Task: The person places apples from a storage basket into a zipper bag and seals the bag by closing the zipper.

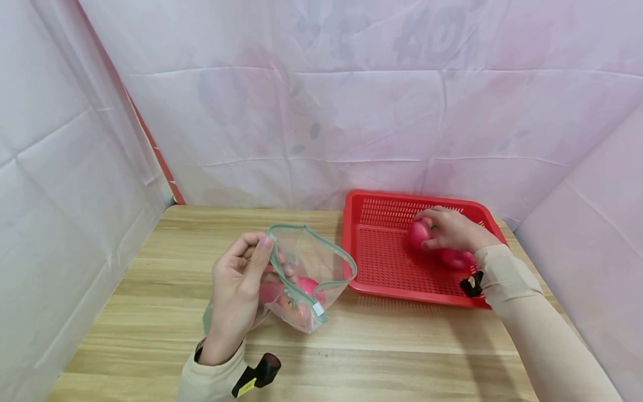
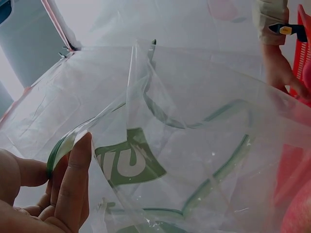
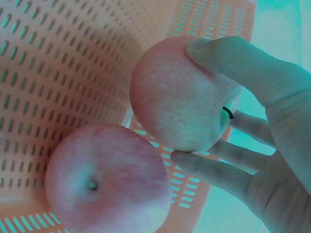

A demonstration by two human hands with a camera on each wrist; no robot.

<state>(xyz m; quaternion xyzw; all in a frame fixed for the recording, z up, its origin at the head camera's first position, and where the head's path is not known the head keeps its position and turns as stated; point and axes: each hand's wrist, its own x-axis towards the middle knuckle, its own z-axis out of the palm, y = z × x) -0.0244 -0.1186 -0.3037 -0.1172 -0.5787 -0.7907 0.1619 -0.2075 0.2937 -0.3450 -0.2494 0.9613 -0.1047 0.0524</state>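
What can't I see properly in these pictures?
Fruit in the bag: head view, partly hidden by the left hand and plastic; exact count unclear.
Lower apple: head view, partly hidden by the right hand.
Most of the basket: left wrist view, cut off by the right edge.
Writing on the cloth: head view, too faint to read.

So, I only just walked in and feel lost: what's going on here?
A person's left grip pinches the edge of a clear bag, its mouth open and red fruit inside. Their right grip holds an apple within the red basket, not yet bagged. Another apple sits close by in the basket, not held.
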